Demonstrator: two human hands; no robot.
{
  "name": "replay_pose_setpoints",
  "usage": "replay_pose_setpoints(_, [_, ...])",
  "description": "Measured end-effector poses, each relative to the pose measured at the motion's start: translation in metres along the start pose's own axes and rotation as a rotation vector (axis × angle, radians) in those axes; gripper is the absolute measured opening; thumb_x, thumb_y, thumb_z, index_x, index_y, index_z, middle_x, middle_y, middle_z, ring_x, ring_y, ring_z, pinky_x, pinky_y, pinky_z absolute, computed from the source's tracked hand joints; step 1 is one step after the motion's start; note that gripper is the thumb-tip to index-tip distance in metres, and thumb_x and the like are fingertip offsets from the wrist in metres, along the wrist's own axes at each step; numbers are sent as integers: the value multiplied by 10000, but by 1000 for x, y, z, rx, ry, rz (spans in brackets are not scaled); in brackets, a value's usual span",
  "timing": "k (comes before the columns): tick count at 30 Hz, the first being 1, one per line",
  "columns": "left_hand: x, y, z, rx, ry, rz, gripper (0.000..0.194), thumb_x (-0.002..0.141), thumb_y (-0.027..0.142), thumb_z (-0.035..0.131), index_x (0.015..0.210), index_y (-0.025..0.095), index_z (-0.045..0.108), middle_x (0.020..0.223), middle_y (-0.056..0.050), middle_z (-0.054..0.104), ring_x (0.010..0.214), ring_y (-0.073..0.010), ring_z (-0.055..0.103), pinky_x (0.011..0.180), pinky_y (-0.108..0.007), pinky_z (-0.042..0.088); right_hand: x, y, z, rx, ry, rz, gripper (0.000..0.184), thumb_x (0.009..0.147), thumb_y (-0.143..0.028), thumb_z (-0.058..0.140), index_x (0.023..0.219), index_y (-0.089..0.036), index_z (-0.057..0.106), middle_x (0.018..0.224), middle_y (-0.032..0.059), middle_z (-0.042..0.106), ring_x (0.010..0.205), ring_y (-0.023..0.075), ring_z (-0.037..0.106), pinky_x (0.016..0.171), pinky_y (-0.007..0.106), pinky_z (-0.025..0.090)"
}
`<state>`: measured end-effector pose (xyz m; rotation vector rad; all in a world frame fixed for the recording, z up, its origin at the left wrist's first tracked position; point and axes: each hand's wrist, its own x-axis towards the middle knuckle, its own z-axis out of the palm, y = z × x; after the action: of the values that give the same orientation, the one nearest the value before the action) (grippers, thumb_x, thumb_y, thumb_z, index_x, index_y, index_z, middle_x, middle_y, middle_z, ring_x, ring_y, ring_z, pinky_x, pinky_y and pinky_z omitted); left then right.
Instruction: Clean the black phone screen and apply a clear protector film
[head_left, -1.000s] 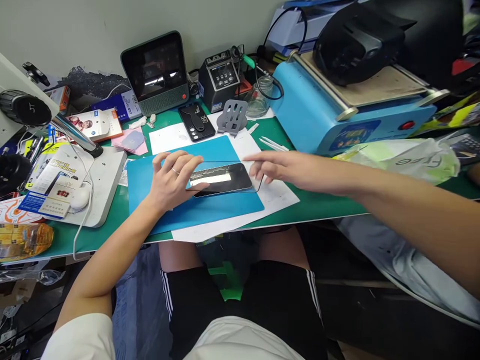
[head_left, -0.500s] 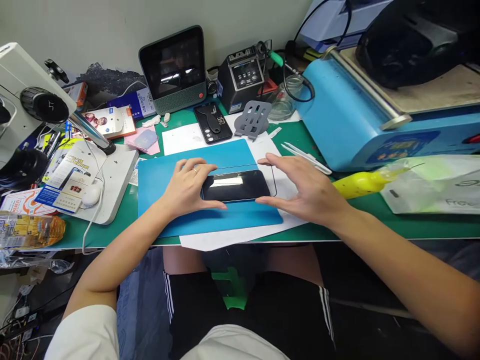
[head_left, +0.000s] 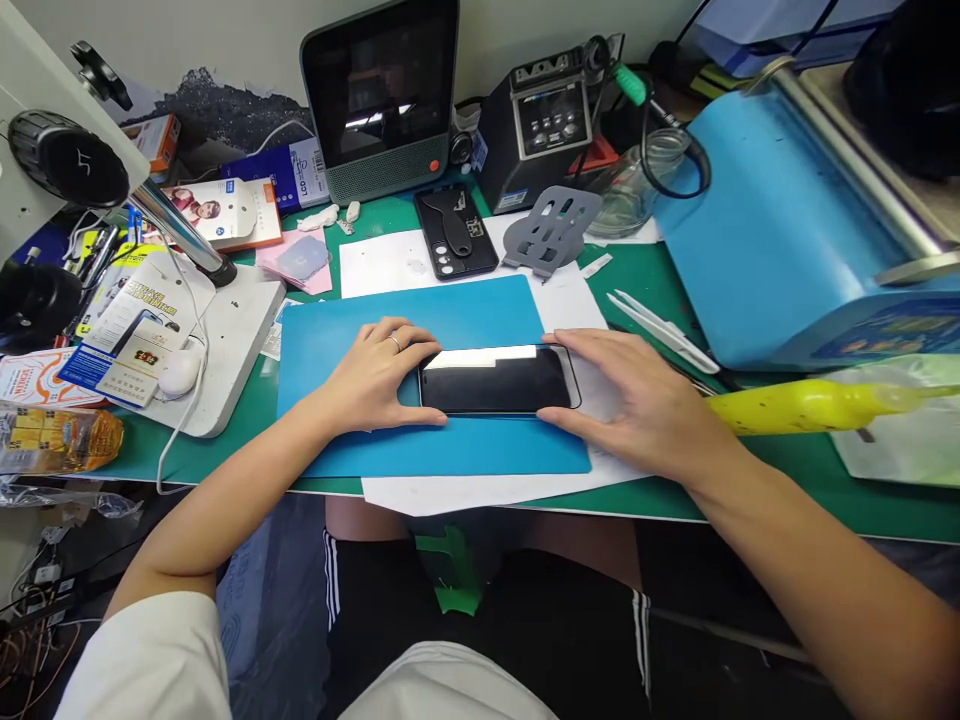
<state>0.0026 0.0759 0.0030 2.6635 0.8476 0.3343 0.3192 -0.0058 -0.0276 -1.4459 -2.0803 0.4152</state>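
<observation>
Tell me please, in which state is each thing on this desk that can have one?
Grey smart display with black screen: upright, screen dark, some reflections.
Black phone with glossy screen: flat, screen up, unlit.
Thin clear glass with black edge: over the phone, between left hand and right hand.
Black phone-shaped part with camera openings: flat.
Grey slotted plastic stand: unfolded.
Blue rectangular mat: spread flat.

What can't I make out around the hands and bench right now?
All in the head view:
- Contact between clear pane and phone: seen only from above.
- Phone's left end: partly behind left hand.
- Yellow bottle's near end: behind right hand and wrist.
- Blue machine's far side: cut by right edge.
</observation>
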Motion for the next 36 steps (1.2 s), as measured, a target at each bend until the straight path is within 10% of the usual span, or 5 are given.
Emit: replay_pose_setpoints(36, [2, 2, -2, -15, -49, -26, 736, 835, 716, 763, 1347, 204, 632, 1405, -168, 629, 1280, -391, 539, 1071, -538, 387, -2, 0, -2, -75, -6, -42, 723, 935, -557, 673, 1588, -359, 434, 1432, 102, 670, 1335, 364, 632, 1158, 537, 535])
